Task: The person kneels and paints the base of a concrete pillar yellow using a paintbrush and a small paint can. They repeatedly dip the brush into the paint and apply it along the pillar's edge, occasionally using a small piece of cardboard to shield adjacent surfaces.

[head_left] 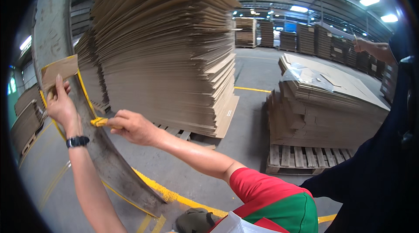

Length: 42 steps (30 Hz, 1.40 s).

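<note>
On the left, my left hand (pixel 62 104) pinches a flat piece of brown cardboard (pixel 65 68) and holds it against the face of a grey steel column (pixel 52 28). A dark watch sits on that wrist. Yellow strips (pixel 85 91) run along the column's edges below the cardboard. My right hand (pixel 133 126) is closed around a small yellow brush-like tool (pixel 99 121), whose end is at the column's right edge, lower than the cardboard. Blur and the fingers hide the tool's exact shape.
A tall stack of cardboard sheets (pixel 166 58) on a pallet rises just beyond the column. At right, a lower cardboard stack (pixel 323 111) rests on a wooden pallet (pixel 297 159). Someone in dark clothing (pixel 371 163) stands close at right, one hand (pixel 371 49) raised. Yellow lines (pixel 174 196) mark the floor.
</note>
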Each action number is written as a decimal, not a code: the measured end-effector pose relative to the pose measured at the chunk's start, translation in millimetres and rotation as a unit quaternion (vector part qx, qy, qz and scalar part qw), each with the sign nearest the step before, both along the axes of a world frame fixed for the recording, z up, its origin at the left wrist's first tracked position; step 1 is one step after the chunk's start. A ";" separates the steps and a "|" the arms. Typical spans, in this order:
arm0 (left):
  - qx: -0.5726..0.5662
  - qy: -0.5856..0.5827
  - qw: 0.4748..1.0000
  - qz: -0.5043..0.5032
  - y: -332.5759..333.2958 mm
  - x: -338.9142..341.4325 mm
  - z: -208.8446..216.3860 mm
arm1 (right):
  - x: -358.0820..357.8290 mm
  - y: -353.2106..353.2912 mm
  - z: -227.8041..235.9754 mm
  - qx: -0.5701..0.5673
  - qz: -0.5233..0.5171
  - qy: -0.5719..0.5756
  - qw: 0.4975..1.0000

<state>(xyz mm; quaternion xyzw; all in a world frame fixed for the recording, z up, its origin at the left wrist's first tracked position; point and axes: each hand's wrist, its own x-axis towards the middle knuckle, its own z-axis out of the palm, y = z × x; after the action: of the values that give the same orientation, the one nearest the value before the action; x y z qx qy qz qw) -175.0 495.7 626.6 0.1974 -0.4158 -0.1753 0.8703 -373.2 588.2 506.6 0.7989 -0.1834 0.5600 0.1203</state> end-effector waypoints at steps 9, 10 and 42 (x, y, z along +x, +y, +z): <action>-0.116 -0.113 0.976 0.146 152.9 34.5 -110.0 | -2.8 10.4 -10.5 0.029 -0.036 0.000 0.999; -0.117 -0.122 0.978 0.125 168.9 45.8 -127.2 | -3.3 13.6 -12.1 0.011 -0.040 -0.022 0.999; 0.122 -0.368 0.914 0.120 237.3 144.4 -219.9 | -46.7 -15.1 -184.0 0.322 0.137 -0.540 0.765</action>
<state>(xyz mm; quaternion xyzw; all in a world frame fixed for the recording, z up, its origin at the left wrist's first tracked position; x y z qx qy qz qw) -30.6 733.0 406.7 0.4008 -0.6551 -0.0341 0.6396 -419.9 573.1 322.6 0.3725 -0.2766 0.8176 -0.3409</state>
